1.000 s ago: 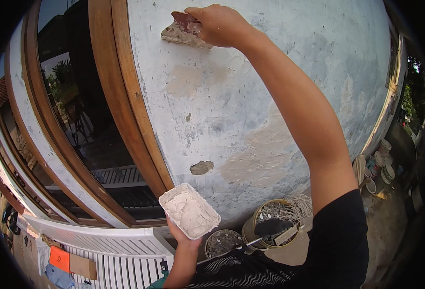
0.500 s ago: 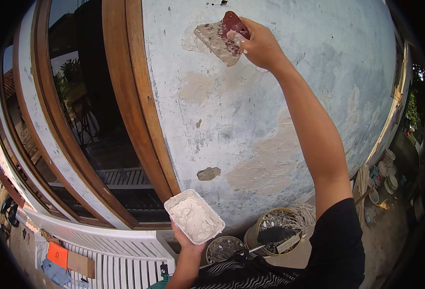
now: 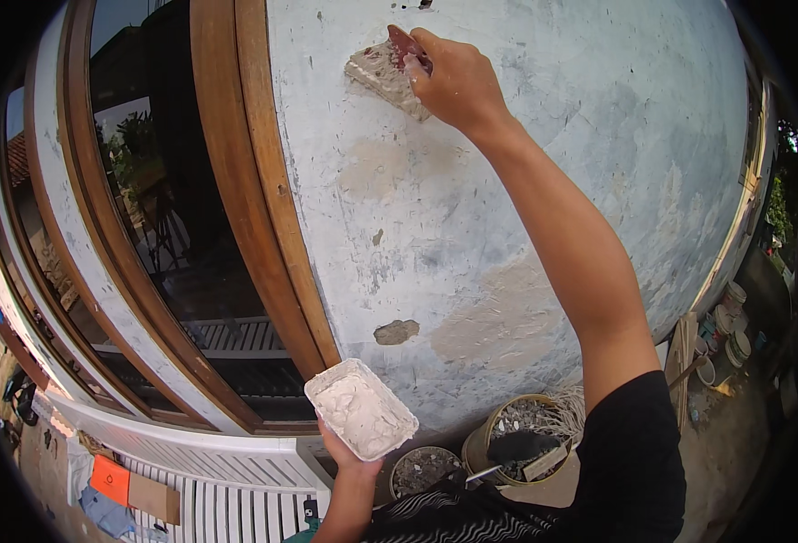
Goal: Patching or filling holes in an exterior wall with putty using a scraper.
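Observation:
My right hand [image 3: 458, 81] is closed on a dark red scraper [image 3: 408, 47], its blade coated with beige putty, at the upper part of the pale blue-white wall [image 3: 544, 181]. The blade lies against or very near the wall; which one I cannot tell. Low in front of me, my left hand [image 3: 349, 457] supports a white rectangular tub [image 3: 363, 409] from beneath, with thick beige putty inside. Beige patches [image 3: 498, 317] mark the wall, and a grey chipped spot [image 3: 396, 332] shows above the tub.
Wooden window frames [image 3: 263, 181] with dark glass run along the left. Below them stands a white slatted bench [image 3: 227, 507] with an orange box [image 3: 110, 481]. Two rubble-filled buckets [image 3: 476, 452] sit at the wall's foot. Several more containers [image 3: 734, 317] lie at the far right.
My right hand and the scraper have moved a little left, and the blade is tilted differently. The tub in my left hand has hardly shifted.

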